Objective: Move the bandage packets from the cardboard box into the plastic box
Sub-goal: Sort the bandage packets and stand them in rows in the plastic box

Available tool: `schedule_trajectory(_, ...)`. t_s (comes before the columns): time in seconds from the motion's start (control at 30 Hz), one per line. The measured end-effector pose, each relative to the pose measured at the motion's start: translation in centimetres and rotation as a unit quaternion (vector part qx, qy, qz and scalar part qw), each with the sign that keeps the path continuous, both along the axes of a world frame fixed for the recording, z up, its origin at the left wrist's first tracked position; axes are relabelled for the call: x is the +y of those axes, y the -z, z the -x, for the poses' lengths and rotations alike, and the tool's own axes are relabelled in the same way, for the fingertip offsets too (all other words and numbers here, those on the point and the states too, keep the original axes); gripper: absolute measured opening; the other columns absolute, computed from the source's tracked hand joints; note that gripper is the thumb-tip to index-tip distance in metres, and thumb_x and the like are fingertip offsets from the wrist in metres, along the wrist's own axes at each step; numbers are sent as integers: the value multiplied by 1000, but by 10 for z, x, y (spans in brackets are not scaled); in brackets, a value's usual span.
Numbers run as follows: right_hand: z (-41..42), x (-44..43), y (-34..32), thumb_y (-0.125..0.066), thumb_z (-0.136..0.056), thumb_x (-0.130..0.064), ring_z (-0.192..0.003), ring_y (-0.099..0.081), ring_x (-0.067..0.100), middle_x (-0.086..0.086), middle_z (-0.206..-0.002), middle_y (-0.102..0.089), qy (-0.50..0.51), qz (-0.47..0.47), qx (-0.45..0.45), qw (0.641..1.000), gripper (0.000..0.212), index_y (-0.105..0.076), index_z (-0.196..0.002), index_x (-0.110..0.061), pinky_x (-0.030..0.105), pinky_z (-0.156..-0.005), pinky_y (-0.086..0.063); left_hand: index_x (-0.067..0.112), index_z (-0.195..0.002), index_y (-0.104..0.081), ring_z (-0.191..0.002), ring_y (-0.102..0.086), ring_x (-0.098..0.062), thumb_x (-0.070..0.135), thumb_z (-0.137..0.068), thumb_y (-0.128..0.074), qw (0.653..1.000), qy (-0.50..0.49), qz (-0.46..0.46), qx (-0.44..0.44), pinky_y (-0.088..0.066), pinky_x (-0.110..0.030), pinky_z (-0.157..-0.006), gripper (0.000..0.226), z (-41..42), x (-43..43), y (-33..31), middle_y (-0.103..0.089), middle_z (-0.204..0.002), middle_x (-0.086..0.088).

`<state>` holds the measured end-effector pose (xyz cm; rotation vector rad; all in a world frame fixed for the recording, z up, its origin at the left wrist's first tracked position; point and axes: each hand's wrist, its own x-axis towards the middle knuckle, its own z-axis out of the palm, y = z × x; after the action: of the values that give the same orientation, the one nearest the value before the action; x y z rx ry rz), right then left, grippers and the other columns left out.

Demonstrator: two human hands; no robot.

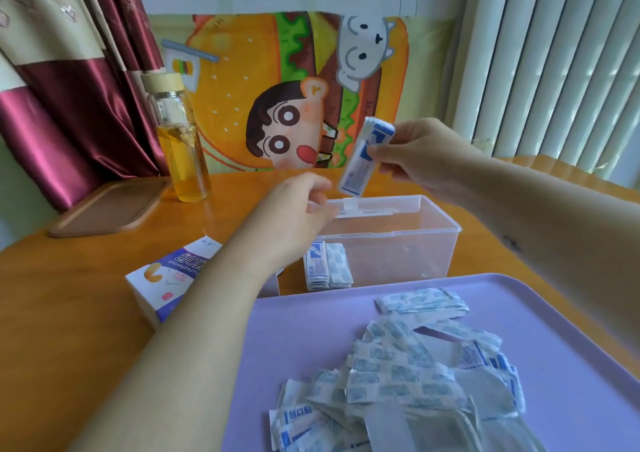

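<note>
My right hand (426, 155) pinches a stack of white-and-blue bandage packets (363, 160) in the air above the clear plastic box (415, 240). Two small stacks of packets (327, 271) stand inside that box at its near left. My left hand (298, 216) hovers over the box's left end, fingers loosely curled, holding nothing. The white-and-blue cardboard box (166, 278) lies on the table left of my left forearm. Several loose packets (408, 375) lie heaped on the purple tray (294, 330) in front.
A glass bottle (180, 146) with yellow liquid stands at the back left, beside a brown wooden tray (107, 209). A cartoon cloth hangs behind the orange table (69, 295). Curtains are at the left, blinds at the right.
</note>
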<state>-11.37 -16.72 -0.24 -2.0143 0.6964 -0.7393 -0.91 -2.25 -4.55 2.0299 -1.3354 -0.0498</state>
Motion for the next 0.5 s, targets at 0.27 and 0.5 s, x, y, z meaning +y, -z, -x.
schedule_trajectory(0.27, -35, -37, 40, -61, -89, -6, -61, -57, 14, 7, -77, -61, -31, -73, 396, 915, 4, -58, -88, -4, 21, -51, -44, 33, -112, -63, -120, -37, -16, 29, -95, -51, 989, -1, -133, -69, -34, -27, -85, 21, -11, -1, 15, -56, -112, 9)
schedule_trajectory(0.5, -51, -41, 65, -61, -89, -23, -64, -51, 15, 5, -77, -59, -58, -37, 526, 847, 18, -67, -96, -7, 25, -67, -42, 34, -105, -64, -118, -37, -19, 24, -98, -46, 981, -2, -181, -68, -36, -28, -81, 23, -12, -3, 17, -58, -112, 2)
